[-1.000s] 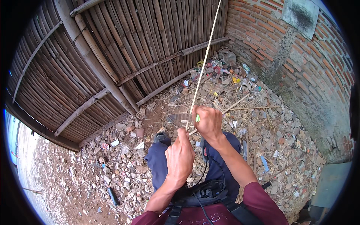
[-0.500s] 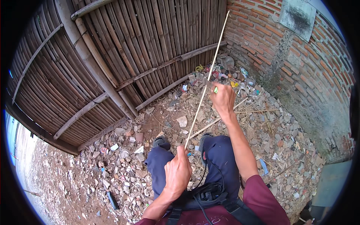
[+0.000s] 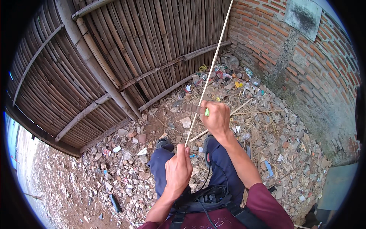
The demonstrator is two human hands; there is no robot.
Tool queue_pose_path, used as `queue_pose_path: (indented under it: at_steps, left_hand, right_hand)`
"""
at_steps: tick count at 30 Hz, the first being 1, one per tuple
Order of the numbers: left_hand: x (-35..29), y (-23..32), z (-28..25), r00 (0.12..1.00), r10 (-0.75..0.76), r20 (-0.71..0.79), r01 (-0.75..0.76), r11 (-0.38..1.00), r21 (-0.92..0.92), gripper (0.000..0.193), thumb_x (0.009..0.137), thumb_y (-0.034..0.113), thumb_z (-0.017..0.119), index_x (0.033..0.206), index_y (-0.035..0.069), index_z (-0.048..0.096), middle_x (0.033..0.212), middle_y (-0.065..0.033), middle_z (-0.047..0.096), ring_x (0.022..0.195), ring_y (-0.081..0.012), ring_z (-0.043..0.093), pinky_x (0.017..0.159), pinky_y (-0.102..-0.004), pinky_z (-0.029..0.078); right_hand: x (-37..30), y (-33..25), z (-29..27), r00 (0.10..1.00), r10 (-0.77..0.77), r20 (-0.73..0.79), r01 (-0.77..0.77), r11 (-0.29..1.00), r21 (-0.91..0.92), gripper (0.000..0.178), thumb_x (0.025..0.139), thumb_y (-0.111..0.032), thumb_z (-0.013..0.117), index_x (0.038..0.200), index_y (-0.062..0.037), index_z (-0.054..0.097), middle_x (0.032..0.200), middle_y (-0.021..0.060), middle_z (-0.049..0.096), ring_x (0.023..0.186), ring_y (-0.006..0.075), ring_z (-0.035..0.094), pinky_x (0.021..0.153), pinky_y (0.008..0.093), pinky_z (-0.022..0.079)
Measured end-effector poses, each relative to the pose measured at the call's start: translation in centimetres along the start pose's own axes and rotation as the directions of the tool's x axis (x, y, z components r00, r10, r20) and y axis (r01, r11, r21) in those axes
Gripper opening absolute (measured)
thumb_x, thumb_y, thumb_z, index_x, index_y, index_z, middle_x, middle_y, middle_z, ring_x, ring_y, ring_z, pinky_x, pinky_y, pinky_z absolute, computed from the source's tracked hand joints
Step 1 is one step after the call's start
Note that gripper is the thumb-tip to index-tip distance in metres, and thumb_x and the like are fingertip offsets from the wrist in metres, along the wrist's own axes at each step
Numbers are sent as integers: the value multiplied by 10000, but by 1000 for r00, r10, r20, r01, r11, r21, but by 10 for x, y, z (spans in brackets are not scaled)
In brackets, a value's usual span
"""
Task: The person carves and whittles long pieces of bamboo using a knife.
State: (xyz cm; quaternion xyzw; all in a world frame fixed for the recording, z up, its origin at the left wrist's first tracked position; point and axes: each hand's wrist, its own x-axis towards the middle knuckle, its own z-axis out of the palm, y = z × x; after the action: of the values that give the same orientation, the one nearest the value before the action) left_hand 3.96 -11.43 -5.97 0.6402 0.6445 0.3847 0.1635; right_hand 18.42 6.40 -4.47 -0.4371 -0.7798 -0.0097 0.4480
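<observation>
My left hand (image 3: 178,170) is closed round the lower end of a long, thin, pale strip (image 3: 209,76), which looks like split bamboo. It slants up and away to the right, past the top of the picture. My right hand (image 3: 216,118) grips the green handle of a knife (image 3: 193,108). The knife's dark, broad blade points left and lies across the strip, a short way above my left hand. My right thumb rests close to the strip; whether it presses on it I cannot tell.
A bamboo-slat fence (image 3: 152,38) stands ahead and to the left, meeting a brick wall (image 3: 263,34) on the right. Stones and litter (image 3: 126,156) cover the ground. More pale strips (image 3: 242,107) lie beyond my knees. A grey panel (image 3: 337,187) leans at the lower right.
My right hand has drawn the knife down along the strip, nearer to my left hand. The strip now reaches higher in the picture, and my left hand has shifted slightly left.
</observation>
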Motion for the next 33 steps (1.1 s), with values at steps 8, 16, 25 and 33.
queue_pose_path:
  at_steps: [8, 16, 25, 33]
  left_hand:
    - [-6, -3, 6, 996, 30, -84, -14, 983, 185, 114, 1119, 166, 567, 1092, 65, 523, 712, -219, 693, 590, -469, 666, 479, -573, 472]
    - [-6, 0, -1, 996, 18, -87, -1, 981, 196, 114, 1118, 160, 569, 1086, 61, 522, 742, -229, 703, 611, -472, 675, 482, -565, 480]
    - [-19, -3, -8, 998, 14, -62, 0, 977, 214, 110, 1110, 154, 576, 1074, 69, 516, 724, -232, 691, 606, -475, 667, 478, -571, 467]
    - [-23, -11, -22, 998, -22, -62, 35, 976, 216, 102, 1099, 146, 589, 1070, 69, 529, 715, -241, 676, 618, -491, 659, 512, -594, 464]
  right_hand:
    - [8, 20, 9, 999, 35, -40, -35, 999, -11, 61, 872, -58, 723, 868, -86, 777, 700, 134, 728, 620, 346, 718, 573, 454, 530]
    - [22, 24, 10, 997, -50, -63, 45, 996, -79, 118, 913, -40, 723, 882, -100, 821, 690, 108, 769, 511, 183, 687, 438, 346, 464]
    - [54, 65, 15, 972, 31, -233, -74, 981, -178, 150, 975, -117, 711, 931, -64, 844, 669, 114, 764, 472, 183, 668, 426, 346, 473]
    - [84, 77, 20, 992, -32, -119, 9, 981, -194, 159, 991, -82, 684, 972, -59, 840, 630, 79, 731, 475, 171, 653, 407, 330, 434]
